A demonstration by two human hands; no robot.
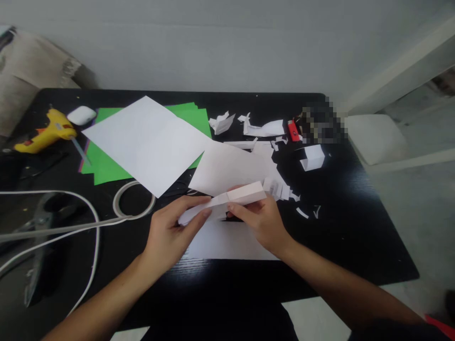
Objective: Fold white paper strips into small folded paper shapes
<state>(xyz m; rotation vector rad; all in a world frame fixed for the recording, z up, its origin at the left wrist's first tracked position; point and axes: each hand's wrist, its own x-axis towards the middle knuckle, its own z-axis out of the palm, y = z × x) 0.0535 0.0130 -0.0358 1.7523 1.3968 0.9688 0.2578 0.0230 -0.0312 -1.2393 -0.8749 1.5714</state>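
Between my hands is a folded white paper piece (246, 192), its right part shaped like a narrow box and its left part a flatter flap. My left hand (174, 225) pinches the flap end between thumb and fingers. The box-like part is gripped by my right hand (261, 215), with the thumb in front and the other fingers mostly hidden behind. Below the folded piece, a white sheet (231, 241) lies on the black table. Just beyond it lies another white sheet (227, 166), partly covered by paper scraps.
A yellow glue gun (57, 131), a white earbud case (81, 115) and green sheets (110, 166) under a white sheet (149, 142) are at left. White cable (95, 222) and pliers (39, 241) lie nearer. A small paper box (313, 157) and red object (293, 130) sit right.
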